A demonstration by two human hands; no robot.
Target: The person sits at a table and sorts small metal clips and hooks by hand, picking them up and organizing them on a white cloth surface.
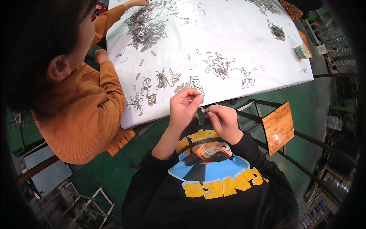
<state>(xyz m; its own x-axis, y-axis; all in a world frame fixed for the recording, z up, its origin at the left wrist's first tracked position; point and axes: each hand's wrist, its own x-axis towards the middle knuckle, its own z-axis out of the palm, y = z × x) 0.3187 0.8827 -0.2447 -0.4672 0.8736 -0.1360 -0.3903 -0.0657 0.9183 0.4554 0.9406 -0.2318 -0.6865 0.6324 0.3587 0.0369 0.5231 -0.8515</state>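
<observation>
In front of my chest, just off the table's near edge, my left hand (185, 106) and my right hand (224, 119) come close together. A small shiny metal piece (203, 110) shows at the right fingertips, pinched there. The left thumb and forefinger are pressed together just above it; what they grip is hidden. Beyond the left hand, a cluster of small metal strips (195, 82) lies on the white-covered table (244, 34). Bent wire hooks (219, 65) lie in a loose heap farther right, with a smaller group of hooks (248, 78) beside them.
A large pile of metal strips (146, 32) lies at the far left, with bundles of wire hooks (163, 79) nearer. At my left sits a person in a brown corduroy sleeve (110, 82). A paper cup (302, 52) stands at the right; a wooden stool (279, 128) is below.
</observation>
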